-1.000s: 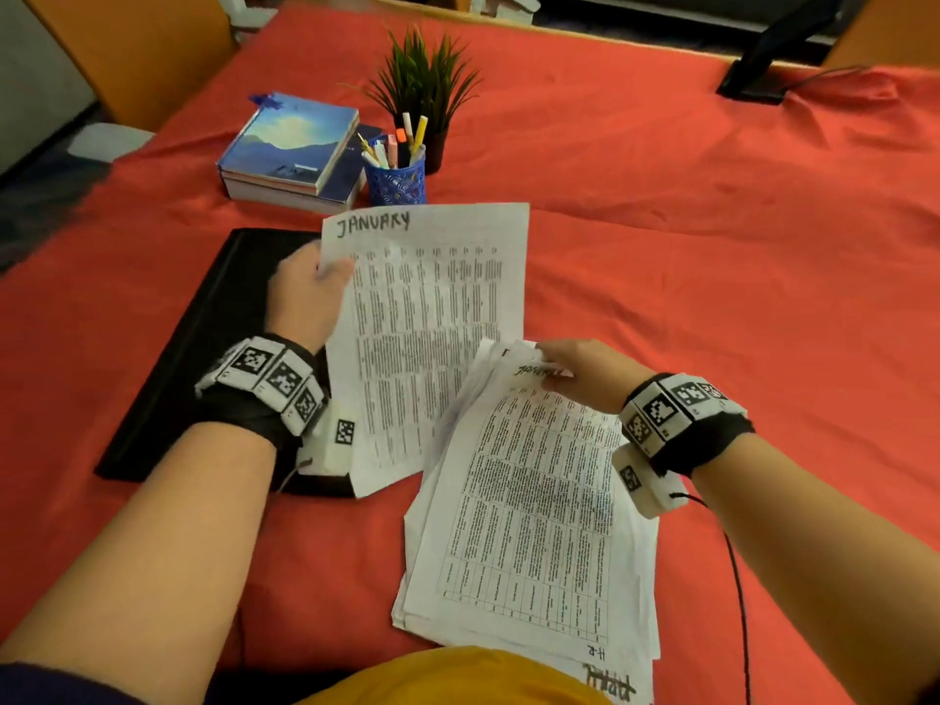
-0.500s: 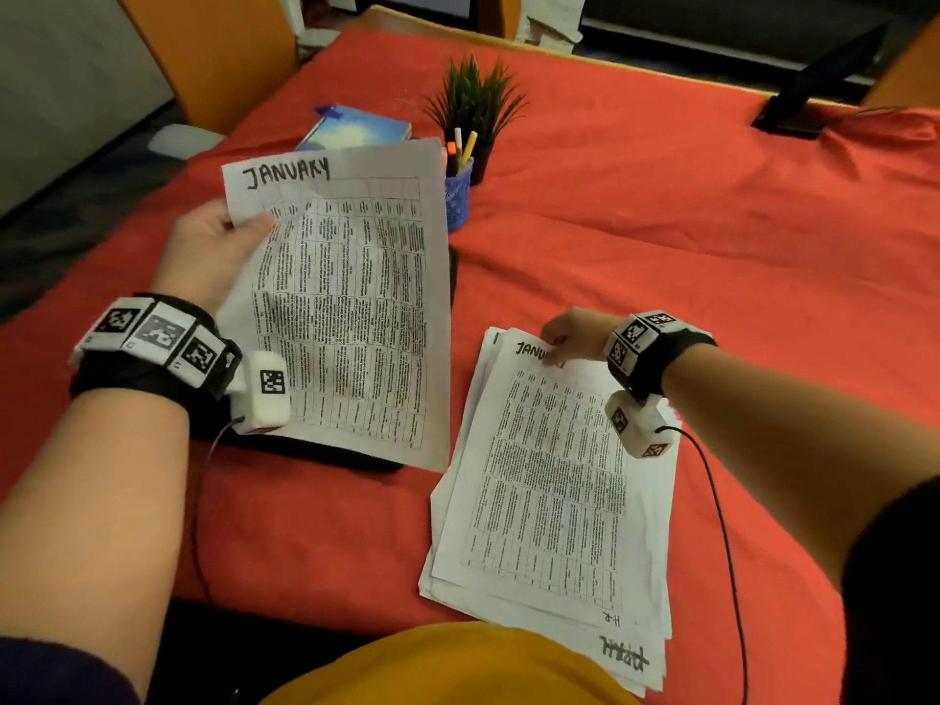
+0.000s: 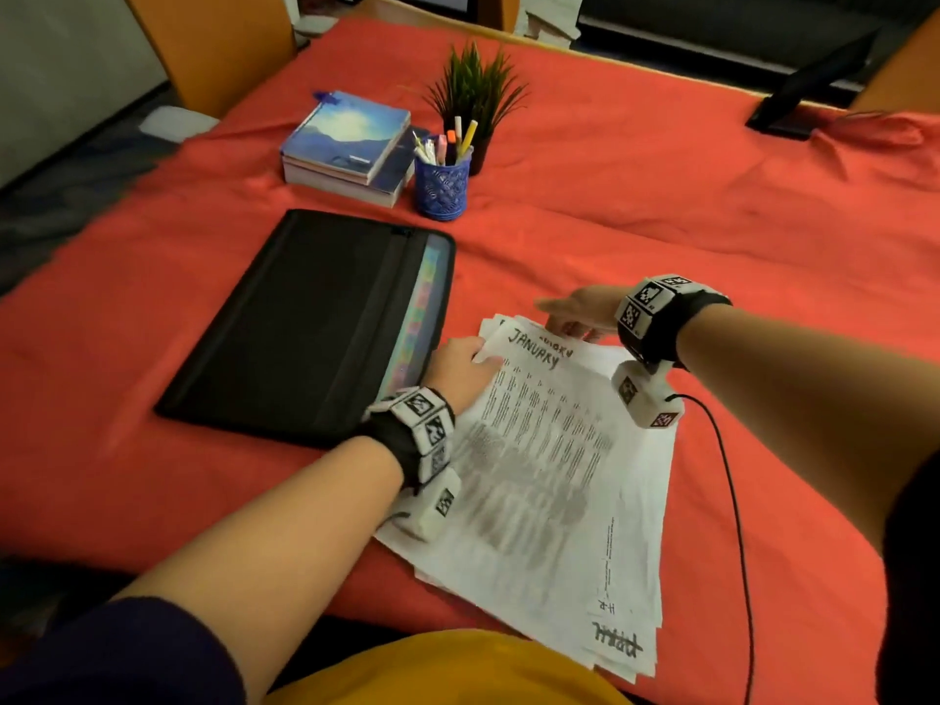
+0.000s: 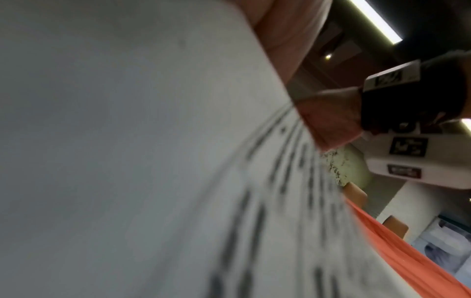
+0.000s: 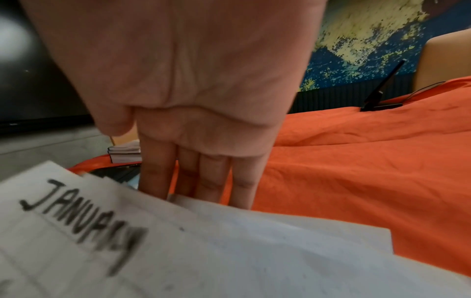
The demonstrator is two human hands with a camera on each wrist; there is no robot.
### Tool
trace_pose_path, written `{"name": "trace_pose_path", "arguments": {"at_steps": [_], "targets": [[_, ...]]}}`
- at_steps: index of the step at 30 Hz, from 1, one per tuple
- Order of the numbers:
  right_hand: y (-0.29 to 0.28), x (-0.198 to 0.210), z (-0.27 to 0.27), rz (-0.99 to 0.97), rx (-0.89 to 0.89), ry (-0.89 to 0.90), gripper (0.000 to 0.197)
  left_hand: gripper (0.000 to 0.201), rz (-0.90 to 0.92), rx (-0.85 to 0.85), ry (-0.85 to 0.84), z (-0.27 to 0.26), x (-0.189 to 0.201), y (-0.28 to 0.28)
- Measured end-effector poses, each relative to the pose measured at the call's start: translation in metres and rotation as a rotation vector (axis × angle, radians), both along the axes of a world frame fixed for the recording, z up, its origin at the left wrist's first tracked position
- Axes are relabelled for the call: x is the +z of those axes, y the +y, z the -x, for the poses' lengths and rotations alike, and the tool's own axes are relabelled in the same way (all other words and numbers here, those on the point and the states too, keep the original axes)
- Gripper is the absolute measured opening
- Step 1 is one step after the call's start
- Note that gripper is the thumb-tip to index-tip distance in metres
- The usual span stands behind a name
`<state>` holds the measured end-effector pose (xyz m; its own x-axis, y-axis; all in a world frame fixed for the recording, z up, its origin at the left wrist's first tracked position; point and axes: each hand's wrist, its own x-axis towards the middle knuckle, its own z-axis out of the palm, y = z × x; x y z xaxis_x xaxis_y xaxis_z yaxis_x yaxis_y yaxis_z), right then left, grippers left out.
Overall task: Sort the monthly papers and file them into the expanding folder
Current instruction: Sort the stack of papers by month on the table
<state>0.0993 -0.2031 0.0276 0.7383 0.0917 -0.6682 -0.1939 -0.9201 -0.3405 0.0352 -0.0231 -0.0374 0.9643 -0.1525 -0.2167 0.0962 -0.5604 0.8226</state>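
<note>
A printed sheet headed JANUARY (image 3: 549, 450) lies on top of the paper stack (image 3: 625, 628) near the table's front edge. My left hand (image 3: 458, 366) pinches its top-left corner, thumb on the page. The same sheet fills the left wrist view (image 4: 127, 161), blurred. My right hand (image 3: 575, 312) is at the stack's far edge with its fingers (image 5: 201, 177) straight and pointing down behind the papers, beside the JANUARY heading (image 5: 76, 217). The black expanding folder (image 3: 305, 323) lies flat left of the stack, its coloured tabs showing along the right side.
Stacked books (image 3: 346, 145), a blue pen cup (image 3: 441, 188) and a small potted plant (image 3: 475, 94) stand behind the folder. A black stand (image 3: 803, 99) sits at the far right. A cable (image 3: 732, 501) runs from my right wrist. Red cloth (image 3: 661, 195) covers the table.
My left hand brought the JANUARY sheet from above the folder down onto the stack at the right, uncovering the folder. My right hand shifted to the stack's far edge.
</note>
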Motion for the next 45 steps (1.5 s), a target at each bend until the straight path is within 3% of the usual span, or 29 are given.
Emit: {"name": "trace_pose_path", "arguments": {"at_steps": [2, 4, 8, 10, 13, 16, 22, 27, 30, 33, 37, 42, 45], "targets": [[-0.004, 0.002, -0.003, -0.103, -0.100, 0.101, 0.069, 0.031, -0.008, 0.116, -0.003, 0.001, -0.005, -0.015], [-0.004, 0.004, -0.002, -0.092, -0.080, 0.103, 0.070, 0.035, 0.010, 0.184, -0.017, 0.003, -0.005, -0.026], [-0.004, 0.001, 0.010, 0.236, 0.341, -0.116, 0.041, 0.017, 0.063, 0.117, -0.048, 0.013, -0.005, -0.037], [-0.005, -0.005, 0.020, 0.233, 0.388, -0.237, 0.034, 0.012, 0.149, 0.109, -0.081, 0.017, -0.002, -0.032], [-0.010, -0.009, 0.036, 0.179, 0.360, -0.395, 0.028, 0.009, 0.313, 0.264, -0.105, 0.013, 0.000, -0.017], [-0.016, -0.012, 0.058, 0.077, 0.333, -0.527, 0.032, 0.022, 0.278, 0.314, 0.005, 0.000, -0.007, -0.002], [-0.021, -0.028, 0.105, -0.108, 0.381, -0.862, 0.011, 0.055, 0.062, 0.163, 0.235, -0.020, -0.023, -0.003], [-0.024, -0.036, 0.124, -0.126, 0.367, -0.861, 0.031, 0.060, -0.004, 0.150, 0.253, -0.028, -0.030, -0.007], [-0.027, -0.038, 0.124, -0.155, 0.297, -0.866, 0.027, 0.008, 0.018, 0.054, 0.174, -0.031, -0.034, -0.010], [-0.027, -0.041, 0.118, -0.176, 0.195, -0.838, 0.019, 0.020, 0.070, 0.031, 0.125, -0.028, -0.033, -0.009], [-0.025, -0.041, 0.106, -0.173, 0.143, -0.807, 0.018, 0.012, 0.119, -0.012, 0.104, -0.025, -0.029, -0.005], [-0.028, -0.037, 0.106, -0.210, 0.207, -0.777, 0.023, 0.021, 0.270, -0.187, 0.233, -0.013, -0.016, 0.001], [-0.030, -0.037, 0.114, -0.225, 0.240, -0.810, 0.028, 0.031, 0.374, 0.024, 0.266, -0.013, -0.014, 0.002]]}}
